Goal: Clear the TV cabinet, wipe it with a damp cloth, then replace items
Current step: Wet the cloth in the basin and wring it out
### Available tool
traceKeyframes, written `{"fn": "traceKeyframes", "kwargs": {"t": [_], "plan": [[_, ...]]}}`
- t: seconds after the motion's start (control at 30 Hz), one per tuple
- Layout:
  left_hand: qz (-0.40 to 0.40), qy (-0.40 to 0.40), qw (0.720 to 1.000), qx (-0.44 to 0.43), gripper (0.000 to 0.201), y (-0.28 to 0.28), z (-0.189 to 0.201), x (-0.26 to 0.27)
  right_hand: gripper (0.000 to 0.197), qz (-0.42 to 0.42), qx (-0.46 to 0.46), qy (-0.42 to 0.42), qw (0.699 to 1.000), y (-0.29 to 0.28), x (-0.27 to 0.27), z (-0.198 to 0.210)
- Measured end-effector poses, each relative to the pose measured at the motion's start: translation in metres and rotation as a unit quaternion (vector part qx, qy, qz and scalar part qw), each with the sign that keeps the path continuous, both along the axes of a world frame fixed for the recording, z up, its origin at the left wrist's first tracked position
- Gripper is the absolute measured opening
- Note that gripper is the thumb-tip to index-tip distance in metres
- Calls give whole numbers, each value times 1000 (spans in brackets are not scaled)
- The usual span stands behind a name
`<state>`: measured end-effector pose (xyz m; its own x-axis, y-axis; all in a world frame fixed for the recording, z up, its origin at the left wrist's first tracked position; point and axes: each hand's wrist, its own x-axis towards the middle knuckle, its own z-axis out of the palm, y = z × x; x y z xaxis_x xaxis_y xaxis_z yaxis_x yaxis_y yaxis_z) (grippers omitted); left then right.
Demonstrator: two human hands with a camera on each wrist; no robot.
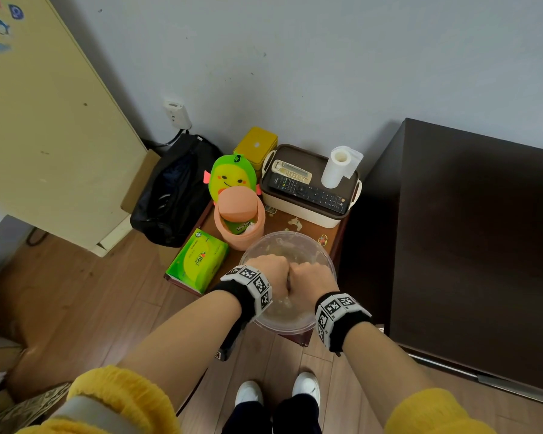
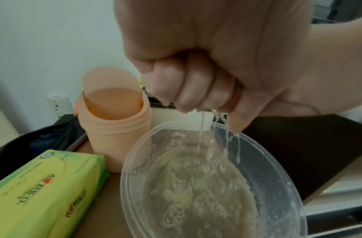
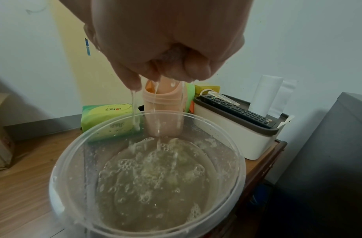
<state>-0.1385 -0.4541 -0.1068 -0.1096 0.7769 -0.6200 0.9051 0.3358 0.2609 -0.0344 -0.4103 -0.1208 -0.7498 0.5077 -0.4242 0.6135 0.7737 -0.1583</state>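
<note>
Both my fists are pressed together over a clear plastic basin (image 1: 287, 234) of cloudy, bubbly water. My left hand (image 1: 268, 272) and right hand (image 1: 311, 278) squeeze a wet cloth (image 3: 172, 52), which is almost wholly hidden inside the curled fingers. Thin streams of water run from the knuckles into the basin (image 2: 126, 169) (image 3: 59, 161). In the left wrist view my left hand (image 2: 196, 90) shows only pale wet shreds at its underside. The dark TV cabinet (image 1: 467, 230) stands to the right with a bare top.
The basin sits on a small wooden table (image 1: 308, 223) with an orange lidded bin (image 1: 239, 220), a green tissue pack (image 1: 198, 261), an avocado plush (image 1: 232, 173), a yellow tin (image 1: 256, 145) and a cream box (image 1: 311, 211) carrying remotes and a paper roll (image 1: 339, 167). A black bag (image 1: 176, 189) lies to the left.
</note>
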Motion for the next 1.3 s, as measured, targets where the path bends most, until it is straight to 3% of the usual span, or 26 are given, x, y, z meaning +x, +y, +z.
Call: {"fn": "traceKeyframes", "kwargs": {"t": [0.4, 0.53, 0.67, 0.77, 0.93, 1.0, 1.13, 1.3], "plan": [[33, 14, 998, 47, 22, -7, -6, 0, 31, 51, 21, 4, 998, 7, -4, 1], [40, 52, 995, 69, 28, -11, -10, 3, 28, 18, 14, 39, 999, 8, -3, -3], [12, 98, 992, 81, 37, -12, -15, 7, 39, -45, -88, 88, 991, 13, 0, -12], [-37, 160, 982, 92, 40, -13, -16, 8, 50, -72, -137, 80, 985, 18, 1, -13], [-167, 194, 956, 146, 40, -16, -6, 10, 55, -154, -288, 79, 942, 28, -1, -2], [-193, 223, 942, 159, 35, -16, -2, 12, 52, -141, -318, 54, 936, 27, -3, 7], [-188, 212, 952, 119, 28, -13, 1, 16, 11, -66, -232, -51, 969, 24, -8, 8], [-140, 179, 969, 100, 16, -8, 7, 14, 15, -70, -173, -61, 981, 21, -12, 4]]}}
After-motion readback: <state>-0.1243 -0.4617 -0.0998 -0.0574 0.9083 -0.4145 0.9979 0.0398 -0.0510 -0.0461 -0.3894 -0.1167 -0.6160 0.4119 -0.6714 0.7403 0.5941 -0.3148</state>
